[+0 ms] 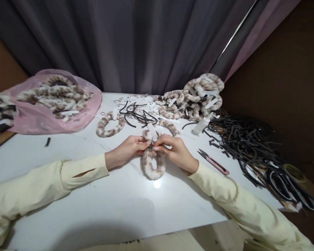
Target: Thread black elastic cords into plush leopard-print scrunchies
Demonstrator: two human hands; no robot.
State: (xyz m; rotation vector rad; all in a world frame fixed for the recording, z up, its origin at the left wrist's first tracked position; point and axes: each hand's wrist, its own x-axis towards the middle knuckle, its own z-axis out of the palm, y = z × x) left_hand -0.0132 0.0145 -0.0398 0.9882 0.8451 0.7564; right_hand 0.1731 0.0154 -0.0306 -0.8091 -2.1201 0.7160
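Hidden between the fingertips [148, 145]: the top of the fluffy loop [154, 164], perhaps a small clip. Cut off at left edge: furry pile [0, 113]. Too small to tell: metal bits [131, 98].

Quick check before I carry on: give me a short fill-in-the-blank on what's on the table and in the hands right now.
1. Both hands, left hand and right hand, pinch the top of a fuzzy ____ on the white table.
2. The bag at the table's left holding more fuzzy pieces is ____ in colour.
3. The thread snips lie nearest the ____ hand.

Missing words: loop; pink; right
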